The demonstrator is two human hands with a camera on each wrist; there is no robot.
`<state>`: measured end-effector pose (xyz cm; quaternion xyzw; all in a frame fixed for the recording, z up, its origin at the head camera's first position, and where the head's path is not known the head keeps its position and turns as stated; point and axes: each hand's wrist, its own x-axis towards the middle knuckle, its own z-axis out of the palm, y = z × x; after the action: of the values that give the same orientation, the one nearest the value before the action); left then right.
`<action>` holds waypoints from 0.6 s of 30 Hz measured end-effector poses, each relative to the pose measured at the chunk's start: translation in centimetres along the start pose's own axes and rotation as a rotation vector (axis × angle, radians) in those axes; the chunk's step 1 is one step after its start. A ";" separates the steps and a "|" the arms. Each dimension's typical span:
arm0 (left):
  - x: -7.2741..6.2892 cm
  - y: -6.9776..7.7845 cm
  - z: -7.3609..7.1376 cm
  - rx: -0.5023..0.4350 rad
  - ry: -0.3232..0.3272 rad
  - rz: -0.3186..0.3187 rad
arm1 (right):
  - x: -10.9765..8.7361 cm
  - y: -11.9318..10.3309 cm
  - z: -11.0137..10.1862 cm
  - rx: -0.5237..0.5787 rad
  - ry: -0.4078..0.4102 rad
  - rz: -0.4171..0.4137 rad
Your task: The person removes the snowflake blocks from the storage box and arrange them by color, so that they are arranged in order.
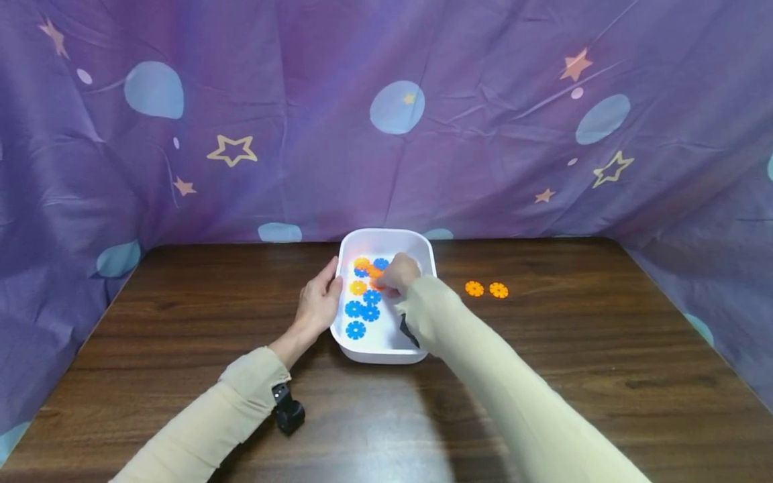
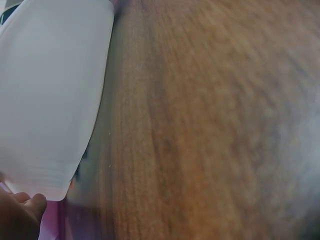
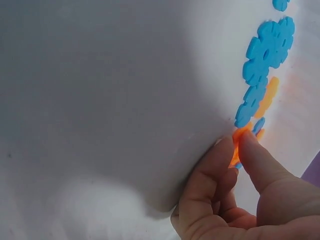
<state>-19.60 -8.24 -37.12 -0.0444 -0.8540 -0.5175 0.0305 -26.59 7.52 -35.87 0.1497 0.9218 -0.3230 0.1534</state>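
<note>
A white plastic bin (image 1: pixel 386 355) stands on the table with several blue interlocking discs (image 1: pixel 355 330) and a few orange ones (image 1: pixel 358 288) in its left part. My left hand (image 1: pixel 318 302) rests against the bin's left outer wall, its fingers along the side; the left wrist view shows only part of this hand (image 2: pixel 22 212) at the bin's edge. Inside the bin, my right hand (image 1: pixel 401 274) pinches an orange interlocking disc (image 3: pixel 236 146) between thumb and index finger. That disc is partly hidden by the fingers, close to other discs.
Two orange discs (image 1: pixel 474 288) lie side by side on the brown wooden table (image 1: pixel 574 349), right of the bin. A purple star-patterned cloth (image 1: pixel 326 174) hangs behind the table's far edge. Black wrist cameras (image 1: pixel 288 409) sit on the sleeves.
</note>
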 end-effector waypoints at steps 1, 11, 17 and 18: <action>0.0 0.0 0.0 -0.001 -0.001 -0.001 | 0.0 0.0 0.0 -0.002 0.001 0.000; 0.0 0.1 0.4 0.017 0.002 0.012 | -0.2 0.9 -0.5 0.141 -0.043 -0.010; 0.0 0.3 0.5 0.022 0.005 0.014 | -0.1 0.9 -0.8 0.211 -0.075 0.009; 0.0 0.3 0.5 0.021 0.003 0.012 | -0.1 0.9 -0.8 0.220 -0.079 0.018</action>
<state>-19.60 -7.65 -37.07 -0.0483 -0.8591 -0.5083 0.0355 -26.38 8.69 -35.70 0.1612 0.8726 -0.4266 0.1749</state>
